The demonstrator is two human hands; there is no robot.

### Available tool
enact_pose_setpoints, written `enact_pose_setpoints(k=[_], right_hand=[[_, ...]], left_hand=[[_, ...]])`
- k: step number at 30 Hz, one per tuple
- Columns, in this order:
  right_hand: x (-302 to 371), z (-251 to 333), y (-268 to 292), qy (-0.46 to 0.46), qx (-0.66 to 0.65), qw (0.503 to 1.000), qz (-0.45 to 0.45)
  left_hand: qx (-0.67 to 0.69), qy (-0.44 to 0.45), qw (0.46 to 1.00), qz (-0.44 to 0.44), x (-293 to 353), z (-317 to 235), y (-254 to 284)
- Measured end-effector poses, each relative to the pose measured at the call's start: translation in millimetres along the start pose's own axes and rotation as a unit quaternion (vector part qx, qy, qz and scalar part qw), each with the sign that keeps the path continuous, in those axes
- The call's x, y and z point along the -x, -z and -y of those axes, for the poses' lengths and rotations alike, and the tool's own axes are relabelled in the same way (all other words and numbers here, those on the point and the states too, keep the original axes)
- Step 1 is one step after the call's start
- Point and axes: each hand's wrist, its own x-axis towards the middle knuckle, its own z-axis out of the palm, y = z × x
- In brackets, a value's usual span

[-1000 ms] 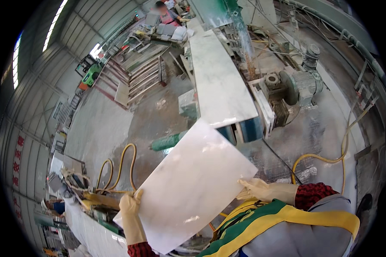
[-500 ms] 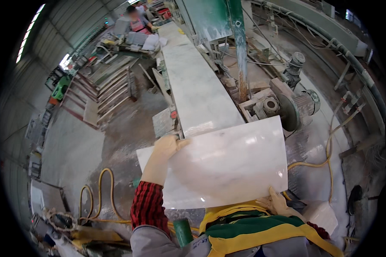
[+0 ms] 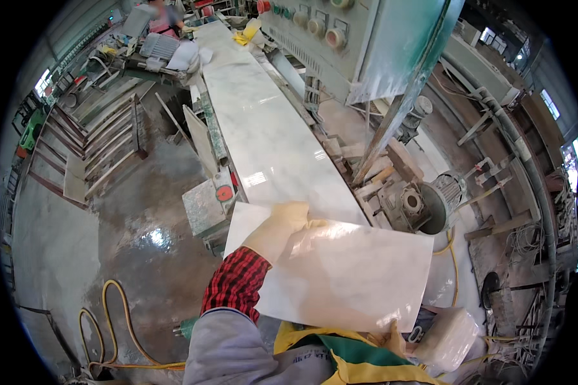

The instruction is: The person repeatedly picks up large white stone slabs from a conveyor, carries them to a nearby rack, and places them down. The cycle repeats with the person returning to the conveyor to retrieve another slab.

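A glossy white stone slab (image 3: 340, 269) is held between my two gloved hands, close in front of my body. My left hand (image 3: 280, 228) is closed over its far edge, left of the middle, with the fingers hidden behind it. At the slab's near edge, toward the right, my right hand (image 3: 395, 338) grips from below; only part of it shows. Just beyond lies a long run of pale stone (image 3: 263, 128) on a conveyor bed, and the slab's far edge overlaps its near end in the view.
A control cabinet (image 3: 321, 38) with buttons and a green post stand to the right of the conveyor. A motor (image 3: 440, 199) sits nearby. A red button box (image 3: 223, 193) is left, beyond it a wooden rack (image 3: 109, 154). Yellow hoses (image 3: 119, 321) cross the wet floor. Another person is far off.
My view has shifted, so the conveyor and cabinet now appear nearer and further left. The slab has tilted, its right end now lower, with both hands still on it.
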Motion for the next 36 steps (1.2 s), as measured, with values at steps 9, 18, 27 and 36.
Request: enact_pose_setpoints(k=[9, 18, 27, 36], right_hand=[[-30, 13, -48, 0.032, 0.028, 0.997, 0.064], [-43, 41, -99, 0.052, 0.079, 0.991, 0.099], [-39, 42, -111, 0.064, 0.074, 0.992, 0.079], [-47, 53, -139, 0.064, 0.089, 0.989, 0.096]], left_hand=[[-0.086, -0.093, 0.991, -0.048, 23, -13, 25], [-0.015, -0.128, 0.97, -0.205, 27, -31, 74], [0.523, -0.401, 0.562, -0.5, 24, -63, 390], [0.372, -0.247, 0.667, -0.596, -3, -92, 591]])
